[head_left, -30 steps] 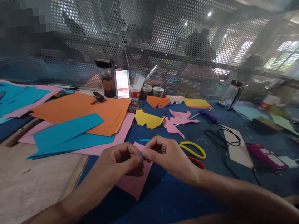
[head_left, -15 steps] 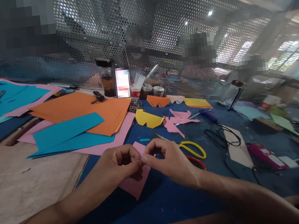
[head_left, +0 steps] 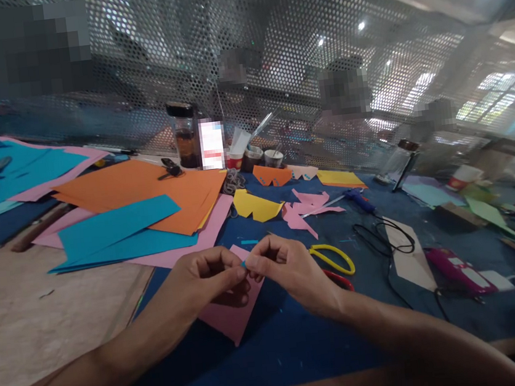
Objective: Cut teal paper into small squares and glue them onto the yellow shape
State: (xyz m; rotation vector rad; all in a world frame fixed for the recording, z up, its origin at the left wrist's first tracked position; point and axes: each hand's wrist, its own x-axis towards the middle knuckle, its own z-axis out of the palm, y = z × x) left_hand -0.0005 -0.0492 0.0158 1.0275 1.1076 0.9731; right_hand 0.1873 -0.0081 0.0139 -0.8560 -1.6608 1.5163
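My left hand (head_left: 211, 280) and my right hand (head_left: 287, 270) meet at the fingertips, both pinched. Between them shows a tiny bit of blue paper (head_left: 244, 264), mostly covered by the fingers. Below the hands lies a pink sheet of paper (head_left: 233, 324). Close beyond the right hand are scissors (head_left: 351, 263) with one yellow and one red handle, their blades largely hidden by that hand. A short blue paper strip (head_left: 249, 241) rests just past the fingertips.
Stacked orange sheets (head_left: 121, 187) and folded blue paper (head_left: 116, 224) lie left. Ahead are a yellow cutout (head_left: 256, 204), a pink pinwheel-like shape (head_left: 306, 209) and a jar (head_left: 184, 136). Rightward sit a blue glue gun (head_left: 359, 200), its black cord and a magenta case (head_left: 461, 269). Perforated metal stands behind.
The fingertips have shifted slightly, and a speck of blue paper now shows between them. The right fingers have curled a little more. Things on the table stay where they were.
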